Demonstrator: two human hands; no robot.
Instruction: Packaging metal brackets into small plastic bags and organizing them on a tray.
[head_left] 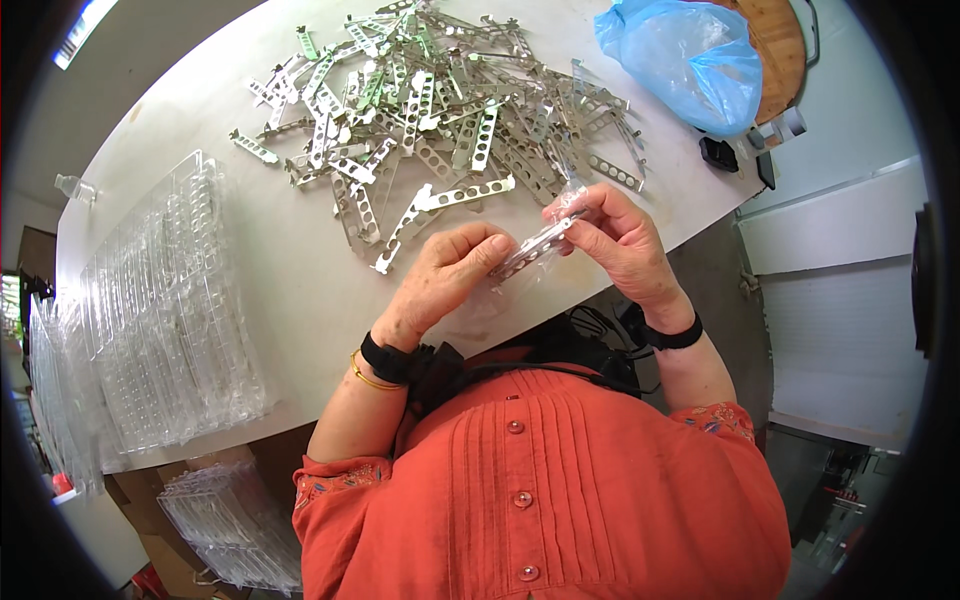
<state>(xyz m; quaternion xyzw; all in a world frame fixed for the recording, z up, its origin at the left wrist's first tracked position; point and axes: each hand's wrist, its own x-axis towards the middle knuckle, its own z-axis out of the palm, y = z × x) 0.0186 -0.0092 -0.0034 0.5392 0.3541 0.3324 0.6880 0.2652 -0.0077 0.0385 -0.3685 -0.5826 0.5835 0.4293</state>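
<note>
Both of my hands meet over the near edge of the white table, at a perforated metal bracket with thin clear plastic film around it. At the bracket's lower left end, my left hand is closed with the thumb along it. My right hand pinches the upper right end between thumb and fingers, where crumpled film also shows. How far the film covers the bracket is hard to make out. Just beyond my hands spreads a large heap of similar metal brackets, flat strips with round holes and bent ends.
Stacked clear plastic trays cover the table's left side, and more trays lie below the edge. A blue plastic bag rests on a round wooden stool at far right. Small black objects sit near the right edge.
</note>
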